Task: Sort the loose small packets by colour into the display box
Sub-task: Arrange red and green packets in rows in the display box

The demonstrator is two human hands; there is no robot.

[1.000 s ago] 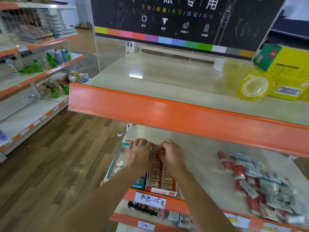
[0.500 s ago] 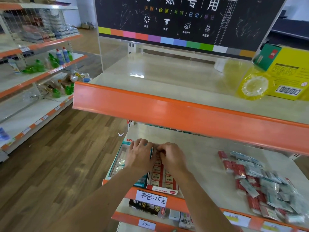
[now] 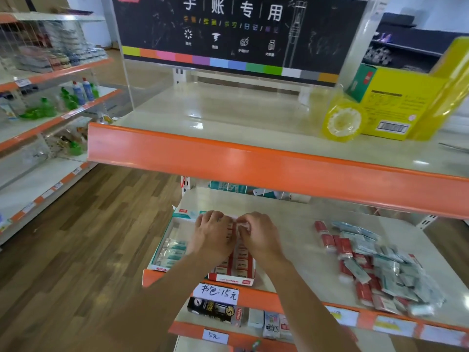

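Observation:
A display box (image 3: 229,278) sits at the front left of the middle shelf. Its left half holds teal packets (image 3: 172,251) and its right half holds rows of red packets (image 3: 243,262). My left hand (image 3: 212,233) and my right hand (image 3: 258,236) are side by side over the far end of the red rows, fingers curled down. My right hand pinches a red packet (image 3: 244,227) at its fingertips. What my left fingers touch is hidden. A loose heap of red and teal packets (image 3: 375,268) lies on the shelf to the right.
The orange edge of the upper shelf (image 3: 253,163) juts out above my hands. A yellow carton (image 3: 396,107) and a yellow tape roll (image 3: 342,123) stand on it. A handwritten price label (image 3: 215,293) hangs below the box. More shelving (image 3: 50,118) lines the left aisle.
Both hands stay over the far end of the red rows, with only small finger movements. The camera has drifted slightly.

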